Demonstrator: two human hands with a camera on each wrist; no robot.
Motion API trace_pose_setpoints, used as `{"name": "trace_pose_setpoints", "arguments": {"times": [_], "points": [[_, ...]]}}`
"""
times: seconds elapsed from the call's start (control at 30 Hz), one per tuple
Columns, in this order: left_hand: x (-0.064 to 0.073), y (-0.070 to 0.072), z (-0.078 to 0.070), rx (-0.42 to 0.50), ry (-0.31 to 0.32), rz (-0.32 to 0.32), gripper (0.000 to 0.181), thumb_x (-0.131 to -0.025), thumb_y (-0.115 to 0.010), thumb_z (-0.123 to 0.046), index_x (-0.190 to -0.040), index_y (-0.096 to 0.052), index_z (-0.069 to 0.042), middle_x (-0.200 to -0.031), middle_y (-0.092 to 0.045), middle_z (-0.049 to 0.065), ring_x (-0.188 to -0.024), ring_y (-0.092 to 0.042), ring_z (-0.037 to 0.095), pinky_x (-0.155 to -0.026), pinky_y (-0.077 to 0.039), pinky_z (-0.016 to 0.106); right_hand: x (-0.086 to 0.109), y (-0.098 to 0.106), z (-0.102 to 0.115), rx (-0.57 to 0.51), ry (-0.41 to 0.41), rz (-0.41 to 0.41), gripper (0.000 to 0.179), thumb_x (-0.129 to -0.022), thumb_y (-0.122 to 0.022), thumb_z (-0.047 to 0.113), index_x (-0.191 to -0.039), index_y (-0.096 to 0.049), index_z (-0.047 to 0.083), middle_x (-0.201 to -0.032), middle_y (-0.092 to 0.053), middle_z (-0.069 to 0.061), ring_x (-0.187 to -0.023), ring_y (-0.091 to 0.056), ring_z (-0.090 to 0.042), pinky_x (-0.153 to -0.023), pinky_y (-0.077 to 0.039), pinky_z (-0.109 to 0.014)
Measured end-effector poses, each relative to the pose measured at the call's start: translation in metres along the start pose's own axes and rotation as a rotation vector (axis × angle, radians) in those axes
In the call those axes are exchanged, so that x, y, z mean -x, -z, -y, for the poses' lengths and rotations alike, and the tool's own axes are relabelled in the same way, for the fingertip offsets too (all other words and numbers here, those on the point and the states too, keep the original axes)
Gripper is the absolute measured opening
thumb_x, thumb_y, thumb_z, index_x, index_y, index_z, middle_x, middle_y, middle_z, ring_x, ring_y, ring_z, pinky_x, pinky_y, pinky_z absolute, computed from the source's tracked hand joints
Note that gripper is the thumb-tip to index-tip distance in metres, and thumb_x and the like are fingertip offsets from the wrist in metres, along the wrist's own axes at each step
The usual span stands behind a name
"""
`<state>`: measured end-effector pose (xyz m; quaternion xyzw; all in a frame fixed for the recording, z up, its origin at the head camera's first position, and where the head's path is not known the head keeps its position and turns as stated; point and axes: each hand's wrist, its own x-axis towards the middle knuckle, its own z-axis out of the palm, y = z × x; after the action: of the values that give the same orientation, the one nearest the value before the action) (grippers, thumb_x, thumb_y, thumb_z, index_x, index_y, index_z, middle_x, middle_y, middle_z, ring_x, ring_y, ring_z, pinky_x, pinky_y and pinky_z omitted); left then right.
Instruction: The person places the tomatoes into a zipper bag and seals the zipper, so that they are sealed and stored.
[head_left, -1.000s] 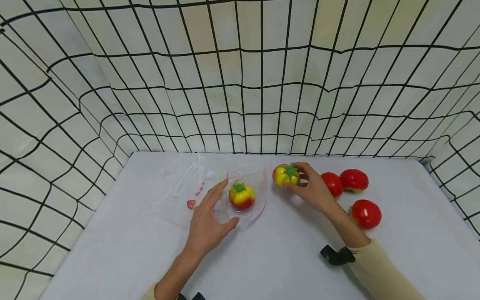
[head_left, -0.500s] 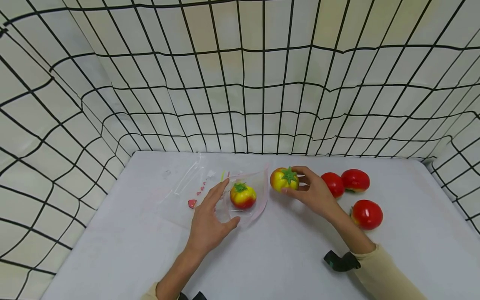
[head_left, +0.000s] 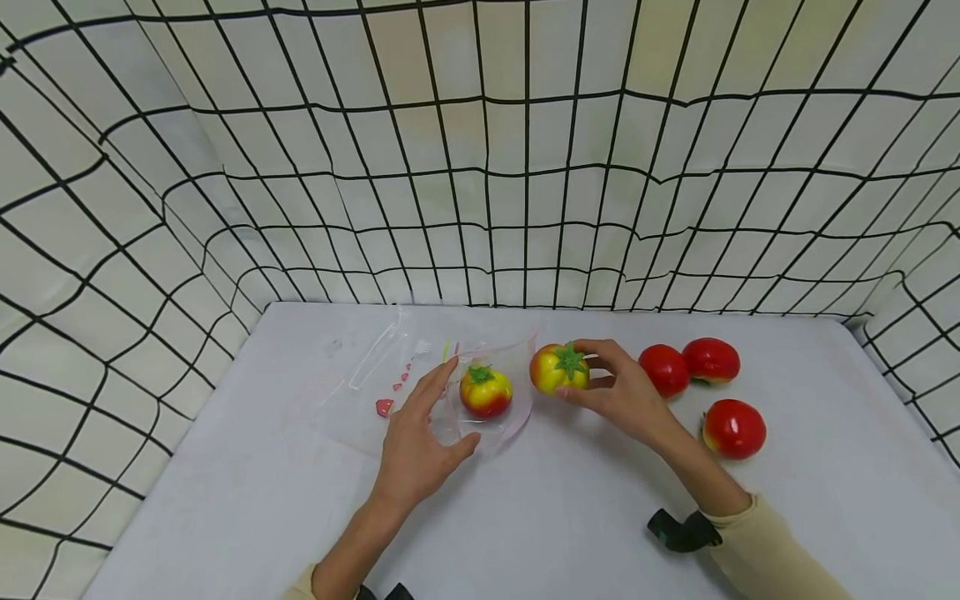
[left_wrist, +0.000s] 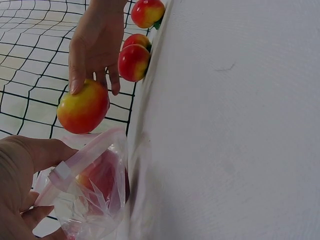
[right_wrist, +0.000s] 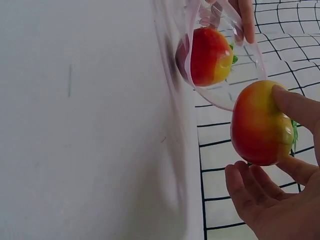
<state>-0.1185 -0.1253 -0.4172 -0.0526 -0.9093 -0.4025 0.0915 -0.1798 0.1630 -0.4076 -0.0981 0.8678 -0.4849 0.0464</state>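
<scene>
My right hand holds a glossy red-and-yellow tomato with a green star-shaped top. In the right wrist view, thumb and fingers grip this tomato close beside the bag's mouth. My left hand curves wide round a clear plastic bag with a pinkish rim, holding its mouth open toward the right hand. Inside the bag lies another tomato, its green top facing up. In the left wrist view, the left hand's fingers are at the bag's rim, partly hidden by the plastic.
Three red tomatoes rest on the white tabletop to the right: one beside the right wrist, one behind it, one nearer the front. A black-grid net over pale walls surrounds the back and sides.
My right hand has carried its tomato left and slightly nearer, up to the bag's right rim. The left hand, the bag and the loose tomatoes have stayed in place.
</scene>
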Motion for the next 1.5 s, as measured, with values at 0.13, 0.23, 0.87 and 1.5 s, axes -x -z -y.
{"name": "trace_pose_setpoints", "arguments": {"times": [0.13, 0.23, 0.87, 1.5], "points": [[0.0, 0.0, 0.0, -0.003, -0.002, -0.003, 0.099, -0.074, -0.093, -0.017, -0.159, -0.044, -0.029, -0.161, -0.05, -0.001, -0.139, -0.058, 0.029, -0.104, -0.056, 0.056, 0.001, -0.004, 0.0, -0.005, 0.03, 0.006, 0.071, -0.085, -0.086, 0.026, -0.147, -0.053, 0.018, -0.145, -0.055, -0.01, -0.131, -0.057, -0.033, -0.105, -0.058, -0.051], [0.0, 0.0, 0.0, -0.005, -0.002, -0.003, 0.1, -0.073, -0.093, -0.017, -0.159, -0.044, -0.03, -0.161, -0.05, -0.001, -0.14, -0.058, 0.029, -0.104, -0.057, 0.056, 0.003, -0.006, 0.0, -0.008, 0.039, 0.009, 0.071, -0.085, -0.086, 0.026, -0.147, -0.053, 0.018, -0.143, -0.057, -0.01, -0.129, -0.057, -0.031, -0.104, -0.058, -0.05], [0.0, 0.0, 0.0, 0.01, -0.007, -0.002, 0.099, -0.074, -0.093, -0.016, -0.159, -0.044, -0.029, -0.161, -0.05, 0.0, -0.138, -0.059, 0.029, -0.103, -0.058, 0.053, 0.008, -0.015, 0.007, -0.01, 0.037, 0.011, 0.07, -0.087, -0.084, 0.029, -0.148, -0.051, 0.017, -0.144, -0.059, -0.011, -0.129, -0.058, -0.031, -0.103, -0.059, -0.049], [0.002, 0.0, -0.001, 0.037, -0.022, -0.003, 0.099, -0.074, -0.093, -0.014, -0.159, -0.044, -0.029, -0.161, -0.05, -0.001, -0.146, -0.053, 0.029, -0.106, -0.055, 0.053, 0.012, -0.028, 0.008, 0.005, 0.116, 0.027, 0.066, -0.084, -0.088, 0.026, -0.142, -0.057, 0.017, -0.135, -0.06, -0.007, -0.124, -0.061, -0.027, -0.098, -0.061, -0.042]]}}
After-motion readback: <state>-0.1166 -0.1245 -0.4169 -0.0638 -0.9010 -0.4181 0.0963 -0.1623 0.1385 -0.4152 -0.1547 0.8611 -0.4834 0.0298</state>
